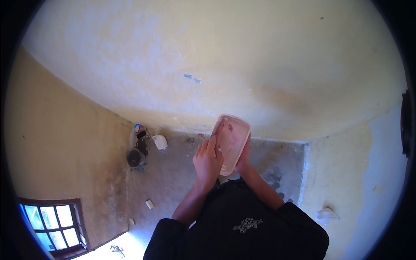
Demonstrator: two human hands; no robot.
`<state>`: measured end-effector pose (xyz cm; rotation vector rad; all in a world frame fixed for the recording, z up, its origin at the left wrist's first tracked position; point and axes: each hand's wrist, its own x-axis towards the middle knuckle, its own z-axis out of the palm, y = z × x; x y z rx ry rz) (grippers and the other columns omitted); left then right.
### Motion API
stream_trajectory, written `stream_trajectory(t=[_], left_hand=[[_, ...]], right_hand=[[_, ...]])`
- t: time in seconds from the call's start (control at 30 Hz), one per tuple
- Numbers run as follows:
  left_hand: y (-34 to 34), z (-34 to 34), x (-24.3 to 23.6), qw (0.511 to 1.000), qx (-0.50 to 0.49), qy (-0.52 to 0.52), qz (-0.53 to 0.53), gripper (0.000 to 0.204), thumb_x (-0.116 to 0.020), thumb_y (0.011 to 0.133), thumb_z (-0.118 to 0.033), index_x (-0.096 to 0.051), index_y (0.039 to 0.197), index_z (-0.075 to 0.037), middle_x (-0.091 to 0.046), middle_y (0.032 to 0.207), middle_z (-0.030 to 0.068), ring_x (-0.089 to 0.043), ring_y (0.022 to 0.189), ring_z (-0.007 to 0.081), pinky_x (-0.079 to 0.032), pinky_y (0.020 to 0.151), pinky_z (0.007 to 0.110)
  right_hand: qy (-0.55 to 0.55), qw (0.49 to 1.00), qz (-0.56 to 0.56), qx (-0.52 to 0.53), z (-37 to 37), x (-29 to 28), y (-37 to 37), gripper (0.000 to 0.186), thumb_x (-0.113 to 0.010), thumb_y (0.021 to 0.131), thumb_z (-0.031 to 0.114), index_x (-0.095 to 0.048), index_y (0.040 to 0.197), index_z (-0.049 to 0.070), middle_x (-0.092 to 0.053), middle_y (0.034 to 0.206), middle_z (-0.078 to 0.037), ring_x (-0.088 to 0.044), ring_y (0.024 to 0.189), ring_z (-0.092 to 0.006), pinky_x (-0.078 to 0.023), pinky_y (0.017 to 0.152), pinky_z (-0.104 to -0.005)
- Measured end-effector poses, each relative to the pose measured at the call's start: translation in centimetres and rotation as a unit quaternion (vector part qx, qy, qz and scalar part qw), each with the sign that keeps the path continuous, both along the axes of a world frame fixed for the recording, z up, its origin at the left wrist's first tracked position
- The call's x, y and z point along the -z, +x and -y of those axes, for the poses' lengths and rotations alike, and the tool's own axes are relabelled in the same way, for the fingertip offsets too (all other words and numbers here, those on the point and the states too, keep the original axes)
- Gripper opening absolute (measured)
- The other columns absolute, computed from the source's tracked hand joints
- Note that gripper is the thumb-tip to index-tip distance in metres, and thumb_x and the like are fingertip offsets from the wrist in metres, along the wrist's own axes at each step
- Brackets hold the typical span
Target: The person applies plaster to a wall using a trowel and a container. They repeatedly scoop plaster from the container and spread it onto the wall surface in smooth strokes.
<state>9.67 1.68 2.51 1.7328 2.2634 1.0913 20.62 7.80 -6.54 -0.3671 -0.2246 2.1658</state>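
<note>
A pinkish, rounded rectangular plastic container [234,138] is held up in front of my chest, tilted, with reddish smudges on its face. My left hand [208,161] is closed on its left edge, fingers pointing up along the side. On the opposite edge my right hand [245,155] grips it, and most of those fingers are hidden behind the container. Whether anything lies inside is hard to make out.
A yellow, patchy wall [277,86] rises just ahead. On the grey floor [169,173] a dark bucket [135,157], a white bag-like item [160,142] and a small pale block [150,204] lie to the left. A barred window [51,223] is at lower left.
</note>
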Motion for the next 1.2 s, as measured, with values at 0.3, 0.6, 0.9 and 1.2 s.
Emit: stream_trajectory(t=[0.3, 0.6, 0.9, 1.2], left_hand=[[2.8, -0.6, -0.6, 0.993, 0.109, 0.051, 0.009, 0.031, -0.063, 0.076, -0.003, -0.069, 0.106, -0.007, -0.062, 0.084, 0.0084, -0.063, 0.077, 0.0297, -0.052, 0.067, 0.042], [2.5, -0.2, -0.9, 0.996, 0.079, 0.037, -0.009, 0.030, -0.063, 0.076, -0.003, -0.070, 0.105, -0.009, -0.064, 0.086, 0.0042, -0.063, 0.078, 0.0266, -0.052, 0.061, 0.040], [4.6, 1.8, -1.3, 0.993, 0.110, 0.027, 0.032, 0.024, -0.065, 0.077, -0.002, -0.070, 0.100, -0.007, -0.066, 0.087, 0.0072, -0.065, 0.079, 0.0279, -0.053, 0.066, 0.040], [5.1, 2.3, -1.6, 0.984, 0.075, -0.030, 0.156, 0.016, -0.065, 0.078, -0.001, -0.069, 0.094, -0.004, -0.067, 0.086, 0.0106, -0.065, 0.073, 0.0345, -0.051, 0.062, 0.041]], right_hand=[[0.134, 0.976, 0.165, 0.050, 0.0, -1.9, 1.7, 0.080, -0.019, 0.097, 0.072, -0.032, 0.152, 0.016, -0.043, 0.150, -0.009, -0.043, 0.136, -0.0287, -0.034, 0.115, -0.0434], [0.016, 0.935, -0.353, 0.008, -0.5, -0.6, 2.5, 0.084, -0.020, 0.094, 0.076, -0.030, 0.153, 0.016, -0.040, 0.151, -0.011, -0.044, 0.135, -0.0329, -0.038, 0.111, -0.0499], [0.013, 0.929, -0.370, 0.021, -1.1, -1.7, 3.5, 0.086, -0.026, 0.091, 0.079, -0.032, 0.152, 0.018, -0.043, 0.148, -0.011, -0.047, 0.132, -0.0353, -0.041, 0.108, -0.0544], [-0.002, 0.914, -0.405, 0.041, -0.9, 4.0, 4.0, 0.085, -0.027, 0.093, 0.077, -0.034, 0.150, 0.015, -0.045, 0.148, -0.010, -0.048, 0.131, -0.0337, -0.041, 0.109, -0.0516]])
